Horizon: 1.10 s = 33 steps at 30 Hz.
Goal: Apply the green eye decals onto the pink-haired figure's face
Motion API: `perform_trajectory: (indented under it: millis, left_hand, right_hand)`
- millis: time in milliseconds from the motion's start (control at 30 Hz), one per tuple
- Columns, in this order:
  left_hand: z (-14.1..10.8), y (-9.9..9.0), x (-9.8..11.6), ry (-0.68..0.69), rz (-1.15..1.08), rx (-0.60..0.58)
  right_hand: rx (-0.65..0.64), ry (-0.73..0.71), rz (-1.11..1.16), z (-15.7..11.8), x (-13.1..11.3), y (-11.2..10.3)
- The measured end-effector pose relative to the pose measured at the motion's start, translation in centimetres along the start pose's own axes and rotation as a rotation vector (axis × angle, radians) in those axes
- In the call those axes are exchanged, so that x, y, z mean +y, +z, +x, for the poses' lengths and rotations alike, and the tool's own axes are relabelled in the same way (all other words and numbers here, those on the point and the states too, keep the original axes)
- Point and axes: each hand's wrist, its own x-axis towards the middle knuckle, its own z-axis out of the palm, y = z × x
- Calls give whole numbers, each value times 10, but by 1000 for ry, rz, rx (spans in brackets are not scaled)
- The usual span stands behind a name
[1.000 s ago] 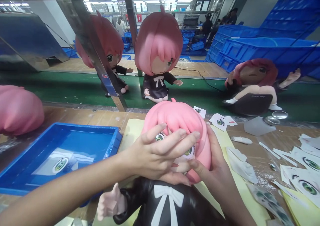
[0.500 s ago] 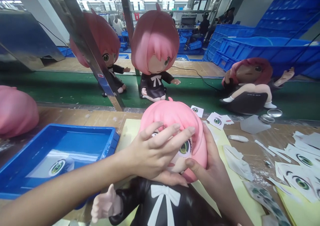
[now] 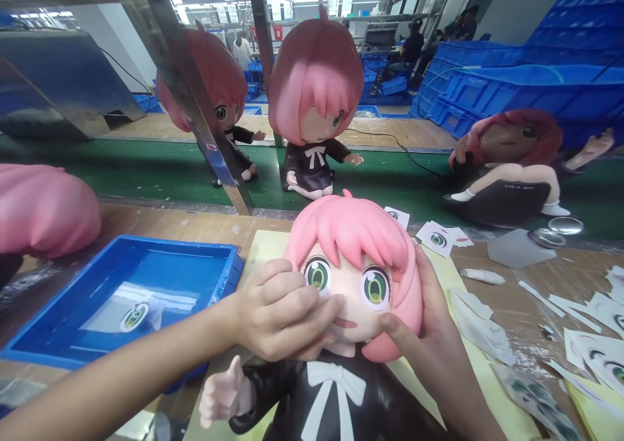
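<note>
A large pink-haired figure [image 3: 355, 226] in a black dress with a white bow leans in front of me, face up. Both of its green eyes show. My right hand [image 3: 431, 327] cups the side of its head, thumb on the cheek below the eye. My left hand [image 3: 280, 308] is curled at the opposite cheek, beside the mouth, its thumb stretched across the face. Whether anything is inside those curled fingers is hidden. To the left, a blue tray [image 3: 221, 278] of water holds a printed eye decal [image 3: 134, 316].
Cut eye decals [image 3: 437, 238] and paper scraps lie on the right of the bench. A small clear bottle [image 3: 521, 246] stands among them. More pink-haired figures [image 3: 316, 90] sit on the green conveyor [image 3: 390, 175] behind. Blue crates [image 3: 517, 97] are stacked at the back right.
My left hand's spread fingers have curled and moved off the middle of the face, uncovering both eyes. My right hand stays on the head. The view has turned slightly left.
</note>
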Motion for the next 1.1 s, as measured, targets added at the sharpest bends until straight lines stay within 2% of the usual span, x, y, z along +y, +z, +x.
perform_trajectory:
  millis: [167, 300, 367, 433, 500, 567, 700, 1100]
  left_hand:
    - [7, 7, 9, -70, 14, -10]
    - [9, 17, 15, -115, 7, -24]
    - [8, 19, 17, -132, 1, -32]
    - [7, 19, 17, -136, 5, -40]
    - [8, 19, 17, -129, 8, -55]
    - [9, 18, 17, -129, 5, -61]
    - [9, 19, 17, -138, -7, -59]
    - [13, 20, 17, -140, -33, -5]
  right_hand:
    - [30, -31, -66, 0, 11, -4]
    - [101, -160, -185, -1, 34, -8]
    - [172, -308, -243, -2, 38, -9]
    - [219, -514, -331, -1, 35, -11]
    - [210, -703, -425, 2, 27, -13]
    - [173, -786, -480, 6, 20, -15]
    - [142, -806, -579, 12, 13, -15]
    - [104, -773, -703, 14, 13, -15]
